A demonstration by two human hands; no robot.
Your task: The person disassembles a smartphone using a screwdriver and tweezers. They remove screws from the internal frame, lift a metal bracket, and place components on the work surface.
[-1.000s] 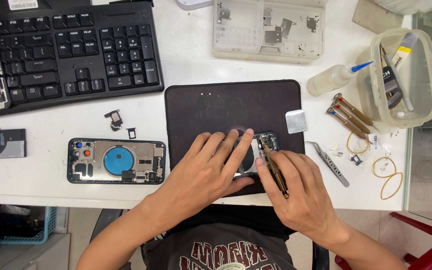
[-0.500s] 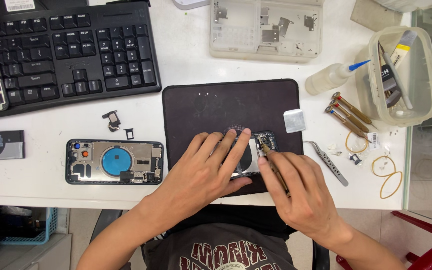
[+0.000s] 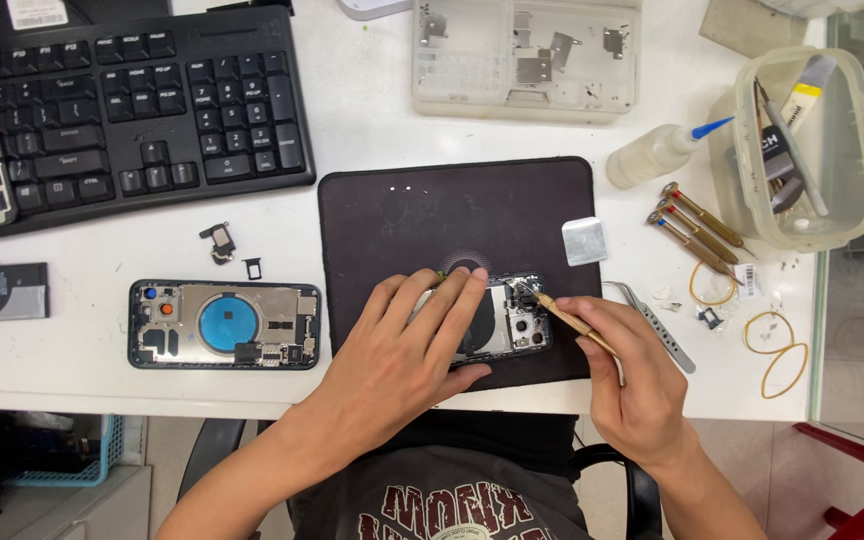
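Opened phone [image 3: 512, 322] lay flat, back up, internals exposed: metal shields, dark round coil in the middle, camera block at its right end. It sat on the near edge of the black mat [image 3: 452, 210], long side parallel to that edge, left half hidden. Screwdriver [image 3: 574, 322], thin brass-coloured shaft, was tilted, tip down on the phone's upper right corner, handle angled off toward the mat's right near corner.

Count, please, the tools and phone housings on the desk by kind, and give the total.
Opened phone housings: 2, one under the left hand on the black mat at, one on the desk
Screwdrivers: 4, one in the right hand at, three lying by the tub
Tweezers: 1
Total: 7
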